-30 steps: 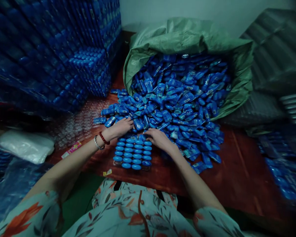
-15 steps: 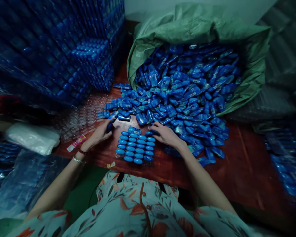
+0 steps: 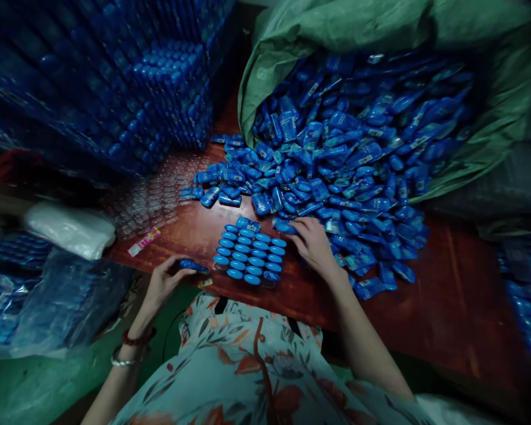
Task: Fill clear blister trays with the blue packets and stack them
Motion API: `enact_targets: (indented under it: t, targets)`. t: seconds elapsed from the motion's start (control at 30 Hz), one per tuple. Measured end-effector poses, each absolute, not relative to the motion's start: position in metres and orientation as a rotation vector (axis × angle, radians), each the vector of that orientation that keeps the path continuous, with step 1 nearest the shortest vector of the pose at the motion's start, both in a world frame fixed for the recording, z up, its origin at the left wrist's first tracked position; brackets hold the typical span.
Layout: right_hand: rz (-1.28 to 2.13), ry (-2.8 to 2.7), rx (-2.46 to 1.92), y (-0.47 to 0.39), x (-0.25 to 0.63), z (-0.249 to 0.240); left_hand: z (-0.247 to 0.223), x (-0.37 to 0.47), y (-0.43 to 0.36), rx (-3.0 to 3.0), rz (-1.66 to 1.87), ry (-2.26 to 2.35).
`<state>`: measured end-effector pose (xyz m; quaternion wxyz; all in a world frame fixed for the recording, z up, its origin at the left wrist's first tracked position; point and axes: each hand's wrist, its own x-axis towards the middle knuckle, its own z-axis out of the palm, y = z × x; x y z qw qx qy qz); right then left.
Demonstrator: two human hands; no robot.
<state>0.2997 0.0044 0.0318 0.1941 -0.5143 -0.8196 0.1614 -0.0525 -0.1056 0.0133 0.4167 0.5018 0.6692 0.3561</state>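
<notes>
Standing in close rows on the red-brown table [image 3: 446, 319] is a block of blue bottles [image 3: 249, 255] with their rounded ends up. To the left of the block, near the table's front edge, my left hand [image 3: 168, 276] pinches one blue bottle [image 3: 193, 266]. My right hand [image 3: 310, 239], beyond the block's far right corner, has its fingers closed on another blue bottle [image 3: 285, 226]. One more bottle [image 3: 248, 224] lies flat against the far side of the block. A big heap of wrapped blue bottles [image 3: 301, 183] spreads behind both hands.
The heap spills from a green woven sack [image 3: 265, 65]. Tall stacks of blue bottles [image 3: 172, 88] rise at the back left. Clear plastic trays [image 3: 154, 198], a pink-yellow label [image 3: 144, 242] and a white plastic bundle [image 3: 71, 227] lie on the left.
My left hand has drawn back toward the table's front edge with its bottle. My right hand has moved slightly right and away from the block, holding its bottle. The camera view has shifted.
</notes>
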Motion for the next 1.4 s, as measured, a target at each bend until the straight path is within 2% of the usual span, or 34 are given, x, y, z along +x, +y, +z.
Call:
enact_targets:
  t: [0.1,0.27,0.33,0.43,0.57,0.73,0.9,1.1,1.4]
  targets:
    - [0.626,-1.792,-1.518,-0.024,0.312,0.034,0.024,-0.038,-0.119,1.55,0.92,1.661]
    - [1.136,-1.207,-1.559,-0.086,0.313,0.035,0.025,-0.019,-0.121,2.014,0.858,1.644]
    - [1.29,-1.075,-1.581,-0.106,0.308,0.036,0.021,-0.019,-0.119,2.163,0.725,1.573]
    - [1.397,-1.175,-1.622,-0.125,0.3,0.037,0.017,-0.022,-0.116,2.36,0.548,1.437]
    - [1.187,-1.523,-1.665,-0.137,0.289,0.029,0.016,-0.024,-0.115,2.459,0.457,1.293]
    - [0.742,-2.025,-1.579,-0.143,0.275,0.01,0.014,-0.02,-0.121,2.508,0.548,1.327]
    - [0.281,-2.523,-1.688,-0.137,0.255,0.026,0.014,-0.01,-0.123,2.504,0.459,1.401]
    - [0.13,-2.808,-1.712,-0.116,0.225,0.055,0.018,-0.01,-0.108,2.407,0.465,1.318]
    - [0.104,-2.672,-1.63,-0.116,0.245,0.032,-0.002,-0.024,-0.113,2.414,0.603,1.38]
